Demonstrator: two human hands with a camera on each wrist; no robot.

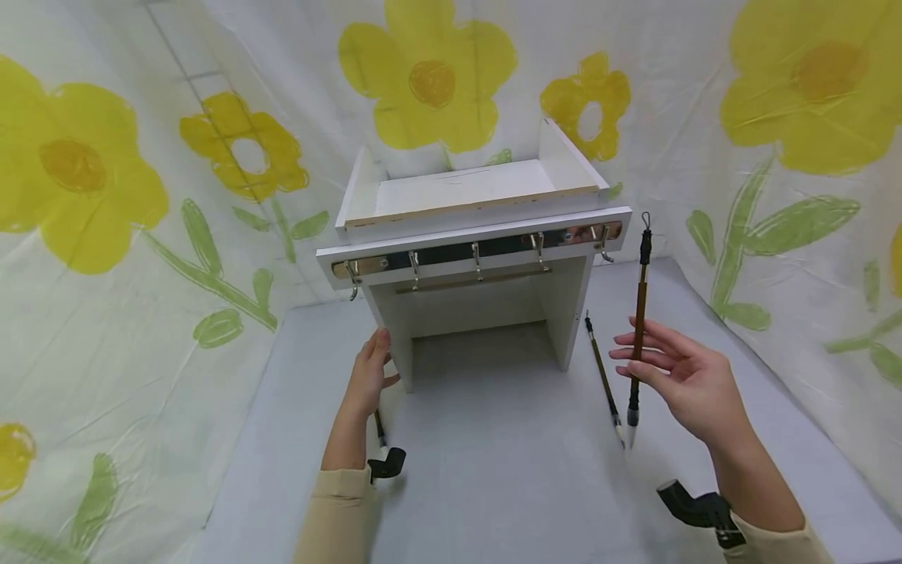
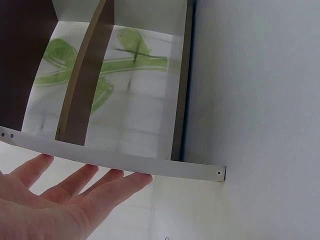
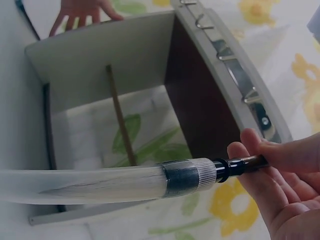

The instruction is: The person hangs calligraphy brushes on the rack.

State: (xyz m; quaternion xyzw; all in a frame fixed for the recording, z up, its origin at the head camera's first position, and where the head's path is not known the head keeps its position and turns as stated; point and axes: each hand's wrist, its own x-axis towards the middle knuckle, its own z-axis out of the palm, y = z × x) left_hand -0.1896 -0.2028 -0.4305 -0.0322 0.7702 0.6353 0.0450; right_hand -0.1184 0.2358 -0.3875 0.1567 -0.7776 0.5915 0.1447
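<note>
Cream-coloured sleeves [image 1: 334, 521] come into the head view from below, with a bent black piece [image 1: 694, 505] at each wrist. Ahead of them a white shelf [image 1: 567, 305] stands on the grey tabletop [image 1: 493, 470], a row of hooks [image 1: 476, 251] along its front board. Beside its right panel, the right hand [image 1: 680, 376] has its grip narrowed to a pinch between thumb and fingers on the held brush [image 1: 641, 301], which points bristles down, hanging loop up. Between that brush and the shelf, a second brush [image 1: 603, 376] lies slanted on the tabletop. Next to the left panel, the left hand [image 1: 371, 368] touches the side, its grip holding nothing; the forearm partly hides a third brush [image 1: 380, 427]. Flowered cloth [image 1: 430, 82] hangs behind and at both sides.

From the left wrist, straight, spread fingers [image 2: 117, 192] rest against the outer face of the panel. Past its edge, crosspieces span the shelf, with printed green leaves showing between them.

From the right wrist, the held brush cuts across the foreground, its pale bristles blocking part of the shelf's nearer side; the pinching fingers sit just behind its collar. Hooks run up to the top edge, near the left hand's fingers on the far panel.
</note>
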